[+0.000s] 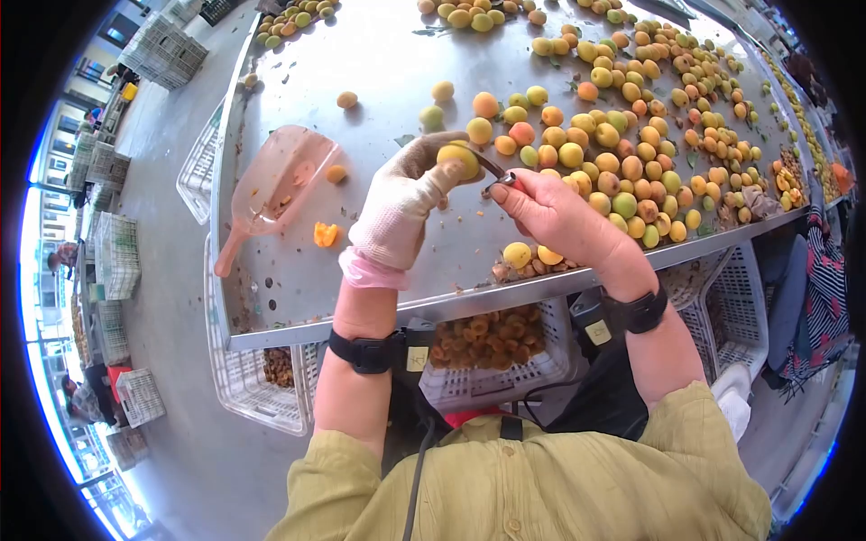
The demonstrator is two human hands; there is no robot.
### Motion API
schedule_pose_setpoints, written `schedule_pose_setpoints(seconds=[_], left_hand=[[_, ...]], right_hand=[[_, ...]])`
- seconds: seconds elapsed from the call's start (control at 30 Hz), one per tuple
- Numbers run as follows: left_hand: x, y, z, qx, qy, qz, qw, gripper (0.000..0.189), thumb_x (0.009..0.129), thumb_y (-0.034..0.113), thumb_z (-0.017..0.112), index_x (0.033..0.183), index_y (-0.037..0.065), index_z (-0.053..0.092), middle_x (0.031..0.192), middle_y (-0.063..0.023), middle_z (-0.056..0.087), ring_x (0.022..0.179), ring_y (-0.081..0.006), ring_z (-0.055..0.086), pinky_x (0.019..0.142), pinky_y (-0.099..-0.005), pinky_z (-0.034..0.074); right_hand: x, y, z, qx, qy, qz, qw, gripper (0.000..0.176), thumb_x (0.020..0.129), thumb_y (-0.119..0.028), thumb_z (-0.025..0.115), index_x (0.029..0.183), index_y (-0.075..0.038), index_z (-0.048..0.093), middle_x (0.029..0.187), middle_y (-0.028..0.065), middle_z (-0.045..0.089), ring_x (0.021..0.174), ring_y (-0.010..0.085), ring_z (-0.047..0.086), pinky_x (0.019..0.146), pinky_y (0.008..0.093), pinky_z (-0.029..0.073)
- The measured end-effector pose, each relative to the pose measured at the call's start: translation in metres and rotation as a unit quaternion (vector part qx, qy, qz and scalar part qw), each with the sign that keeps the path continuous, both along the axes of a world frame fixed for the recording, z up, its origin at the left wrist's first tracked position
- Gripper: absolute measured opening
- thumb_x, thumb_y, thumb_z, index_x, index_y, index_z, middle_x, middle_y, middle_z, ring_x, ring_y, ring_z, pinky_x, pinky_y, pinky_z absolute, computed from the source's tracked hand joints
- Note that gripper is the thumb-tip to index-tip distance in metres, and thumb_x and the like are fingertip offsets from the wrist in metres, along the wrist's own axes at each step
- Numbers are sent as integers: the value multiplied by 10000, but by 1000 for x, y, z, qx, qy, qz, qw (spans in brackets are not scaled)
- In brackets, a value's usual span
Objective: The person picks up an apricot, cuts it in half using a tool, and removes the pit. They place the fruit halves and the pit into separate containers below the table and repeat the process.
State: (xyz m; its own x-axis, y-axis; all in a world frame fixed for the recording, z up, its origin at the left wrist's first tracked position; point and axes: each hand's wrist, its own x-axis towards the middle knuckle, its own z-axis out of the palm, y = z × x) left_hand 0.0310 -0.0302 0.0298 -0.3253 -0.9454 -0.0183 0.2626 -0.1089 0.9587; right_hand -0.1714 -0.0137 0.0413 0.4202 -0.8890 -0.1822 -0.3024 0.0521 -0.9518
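Observation:
My left hand, in a whitish glove with a pink cuff, holds a yellow-green apricot between thumb and fingers. My right hand is bare and closed on a small metal tool, whose dark curved end touches the apricot. Both hands are over the metal table, close together. Many whole apricots are spread to the right of them. Below my right hand lie a yellow apricot and several brown pits. An opened orange piece lies left of my left hand.
A pink scoop lies on the table's left part. Below the front edge are a crate of apricot halves and a white crate with brown pieces. Another person's patterned sleeve shows at the right. Stacked crates stand at far left.

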Motion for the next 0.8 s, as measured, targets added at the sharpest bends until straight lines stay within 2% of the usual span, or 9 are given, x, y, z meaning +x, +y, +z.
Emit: schedule_pose_setpoints(seconds=[0.03,0.13,0.23,0.37,0.43,0.47,0.5,0.57,0.8], left_hand=[[-5,2,-3,1,0,0,1000,437,901,219,631,1228,-42,505,1100,-139,611,1020,-237,613,923,-337,491],[-27,8,-12,96,232,53,967,379,925,223,595,1210,-12,513,1133,-122,607,1051,-235,596,939,-342,476],[-36,12,-6,123,304,37,944,365,929,215,588,1203,-13,509,1124,-117,607,1068,-235,586,954,-347,467],[-14,-1,-5,51,118,22,992,366,935,227,579,1190,-27,512,1134,-133,609,1062,-242,593,973,-358,462],[-20,2,-8,35,119,37,992,379,941,248,571,1191,-31,515,1127,-135,612,1060,-244,595,986,-361,455],[-25,2,-11,66,211,62,973,385,939,254,572,1194,-29,516,1115,-130,612,1059,-243,595,989,-362,454],[-29,2,-12,98,301,86,945,391,938,261,574,1197,-27,517,1104,-125,613,1059,-243,595,992,-364,452],[-29,4,-10,91,285,114,947,401,940,276,571,1201,-23,520,1079,-115,615,1037,-238,601,983,-364,456],[-12,-2,-5,62,112,41,991,351,908,203,624,1175,-8,532,1063,-89,617,971,-191,611,897,-314,489]], right_hand=[[3,2,-2,17,-20,-9,1000,322,974,-310,522,873,-4,531,660,-16,472,613,81,410,550,258,382],[30,18,-21,18,-130,-118,984,317,974,-301,520,876,0,532,664,-1,490,622,91,424,559,264,389],[33,16,-22,-35,-120,-140,982,315,977,-296,513,877,1,526,663,8,500,613,89,426,550,260,385],[14,1,-9,21,-38,-50,998,318,977,-294,508,871,6,513,650,15,497,609,98,440,545,275,391],[26,16,-11,80,-94,-80,989,319,976,-297,509,867,3,515,649,10,496,607,94,436,543,272,389],[32,21,-13,137,-150,-111,973,320,975,-300,511,863,0,516,648,5,494,605,90,432,541,269,387],[35,23,-17,137,-151,-112,973,320,975,-300,511,863,0,516,648,5,494,605,90,432,541,269,387],[40,26,-22,1,-109,-128,986,324,972,-315,517,862,-10,523,646,-14,480,596,76,418,534,253,376],[2,3,5,43,-18,-39,998,340,964,-320,531,828,-8,540,642,-15,467,608,79,415,544,266,381]])
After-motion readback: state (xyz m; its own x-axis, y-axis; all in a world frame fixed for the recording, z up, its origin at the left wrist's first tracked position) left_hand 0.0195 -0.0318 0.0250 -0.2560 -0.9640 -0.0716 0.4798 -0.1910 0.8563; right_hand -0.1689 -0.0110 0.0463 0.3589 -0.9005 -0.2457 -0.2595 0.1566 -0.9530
